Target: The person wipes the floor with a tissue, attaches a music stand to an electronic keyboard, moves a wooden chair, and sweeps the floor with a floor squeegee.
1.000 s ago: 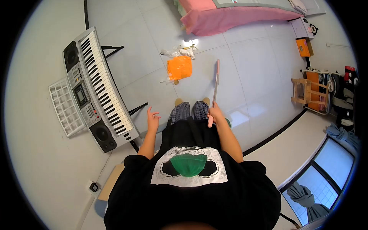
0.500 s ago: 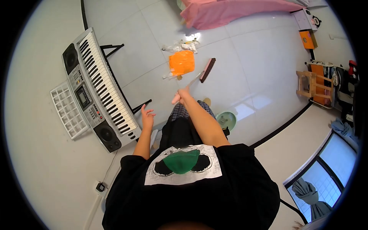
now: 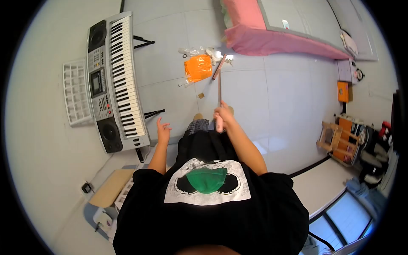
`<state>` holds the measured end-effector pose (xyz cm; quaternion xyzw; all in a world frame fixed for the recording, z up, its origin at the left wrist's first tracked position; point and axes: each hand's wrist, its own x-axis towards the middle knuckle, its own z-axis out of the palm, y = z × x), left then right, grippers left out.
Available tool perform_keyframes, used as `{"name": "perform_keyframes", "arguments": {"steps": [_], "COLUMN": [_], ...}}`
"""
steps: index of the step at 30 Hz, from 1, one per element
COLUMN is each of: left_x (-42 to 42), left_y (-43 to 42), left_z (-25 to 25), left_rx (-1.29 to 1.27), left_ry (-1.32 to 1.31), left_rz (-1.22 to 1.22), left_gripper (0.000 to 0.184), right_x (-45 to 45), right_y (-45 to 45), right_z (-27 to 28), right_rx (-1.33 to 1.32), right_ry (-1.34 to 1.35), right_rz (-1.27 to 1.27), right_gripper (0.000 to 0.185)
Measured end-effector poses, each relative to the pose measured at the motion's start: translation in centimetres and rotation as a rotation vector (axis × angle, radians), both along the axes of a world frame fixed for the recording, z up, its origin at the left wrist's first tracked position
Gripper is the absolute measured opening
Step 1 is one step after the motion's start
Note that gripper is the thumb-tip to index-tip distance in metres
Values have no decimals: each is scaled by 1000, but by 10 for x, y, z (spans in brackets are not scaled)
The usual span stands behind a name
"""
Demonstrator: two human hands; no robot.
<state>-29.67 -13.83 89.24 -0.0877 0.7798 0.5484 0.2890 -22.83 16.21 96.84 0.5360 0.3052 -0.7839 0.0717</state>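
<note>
My right hand (image 3: pixel 224 115) is wrapped round the pink handle of a long brush (image 3: pixel 219 68), whose head is on the floor just right of an orange plastic bag (image 3: pixel 198 68). Clear and white crumpled wrappers (image 3: pixel 211 55) lie beyond the bag, close to the brush head. A small brown scrap (image 3: pixel 201 95) is on the tiles nearer my feet. My left hand (image 3: pixel 163 129) is held out in the air near the keyboard's lower end, its fingers apart and nothing in them.
An electronic keyboard (image 3: pixel 114 80) on a black stand runs along the left wall. A bed with a pink cover (image 3: pixel 255 42) is at the top. On the right are a wooden stool (image 3: pixel 335 138) and an orange box (image 3: pixel 343 91). A board (image 3: pixel 111 187) lies at lower left.
The brush swung left toward the bag, then its head moved away from me to the wrappers. My right hand shifted left, then partly back right. The brown scrap now lies apart from the bag. The view has turned.
</note>
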Motion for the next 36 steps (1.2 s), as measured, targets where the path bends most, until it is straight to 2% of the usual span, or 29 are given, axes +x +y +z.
{"name": "perform_keyframes", "arguments": {"steps": [2,3,7,11,13,14,15,16,17,18,19,21,25,27,28,29,31,36], "left_x": [5,7,25,70,110,136,167,205,236,264,286,332,399,411,421,428,443,449], "left_y": [8,16,51,93,127,149,171,198,225,252,274,315,373,400,413,423,448,498], "left_z": [-8,-4,8,2,8,9,12,0,-4,-5,-5,1,10,12,8,6,7,0], "left_rx": [76,74,52,6,-81,-7,66,1,-18,-24,-22,-62,-96,-87,-96,-94,-102,-96], "left_ry": [14,22,24,109,118,119,123,234,241,122,-7,-33,-91,-131,-144,-133,-273,-242], "left_rz": [90,137,329,576,741,872,995,961,1029,1086,1140,1255,1497,1628,1659,1690,1750,1792], "left_gripper": [63,63,60,56,53,54,54,51,51,51,51,51,54,55,56,56,55,52], "right_x": [9,13,-5,-40,-53,-53,-49,-49,-54,-55,-53,-41,-26,-27,-20,-16,-1,14], "right_y": [30,48,122,176,193,199,206,212,211,205,197,193,168,157,147,139,118,46], "right_z": [18,22,54,59,59,48,37,24,18,30,34,24,16,4,2,-10,-39,-77], "right_rx": [-16,-74,-180,-160,-326,-204,-216,-241,-253,-196,-143,-57,-18,-44,61,47,114,152], "right_ry": [33,58,29,-56,-70,-62,-88,-229,-359,-410,-431,-388,-346,-243,-150,-126,20,248], "right_rz": [80,142,357,825,891,999,1073,1209,1346,1560,1564,1819,1958,2012,2059,2110,2211,2245], "right_gripper": [68,73,73,67,71,47,47,30,16,20,22,22,19,17,18,19,16,19]}}
